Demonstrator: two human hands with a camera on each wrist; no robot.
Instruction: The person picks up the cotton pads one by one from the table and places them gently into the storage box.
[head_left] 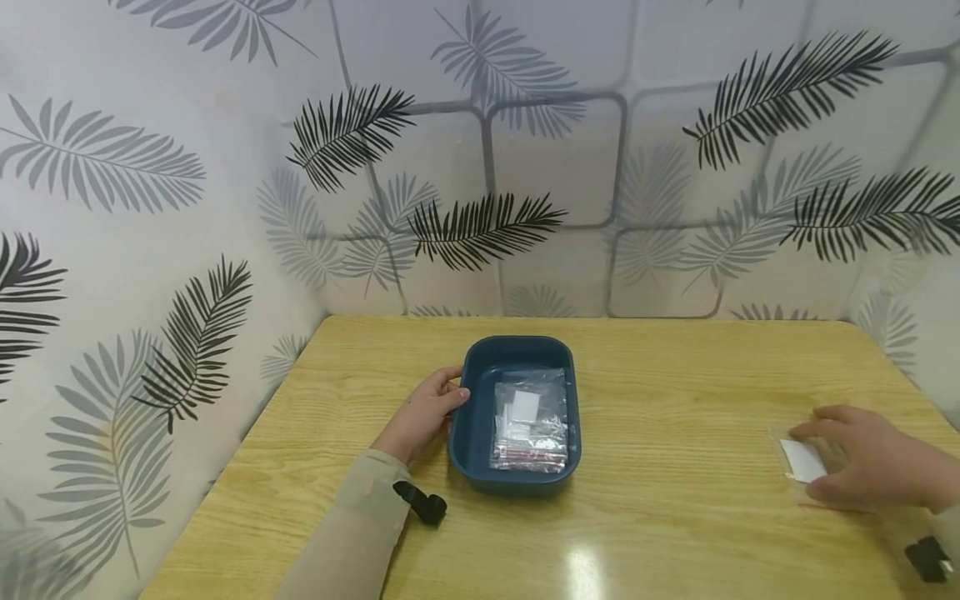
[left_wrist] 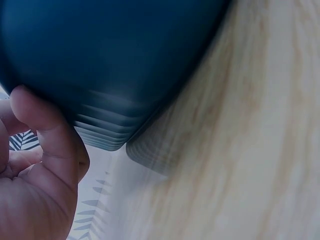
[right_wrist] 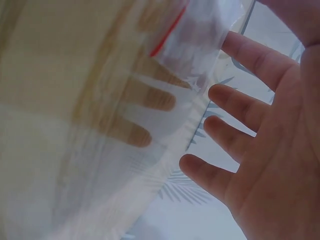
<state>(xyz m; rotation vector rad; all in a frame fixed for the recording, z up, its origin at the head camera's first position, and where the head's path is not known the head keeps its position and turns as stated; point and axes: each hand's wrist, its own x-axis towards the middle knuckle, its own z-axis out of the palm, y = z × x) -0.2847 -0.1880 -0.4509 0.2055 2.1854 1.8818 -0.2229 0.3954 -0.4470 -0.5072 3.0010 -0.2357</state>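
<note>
A dark blue plastic bin [head_left: 467, 454] stands on the table, with my left hand [head_left: 429, 412] gripping its left side. The left thumb lies at the rim and the other fingers are behind the wall, as the left wrist view [left_wrist: 37, 165] also shows. Inside the bin lie several clear zip bags [head_left: 528, 421] with white cards in them. Far to the right, my right hand [head_left: 873, 458] spans another clear zip bag with a white card [head_left: 802, 461]. In the right wrist view its fingers are straight and spread, the index fingertip right at the edge of the red-striped bag [right_wrist: 200, 45].
The wooden table [head_left: 675, 400] reflects light near its front. Leaf-patterned walls [head_left: 555, 167] rise behind it and at both sides. Each wrist carries a black strap mount [head_left: 422, 502].
</note>
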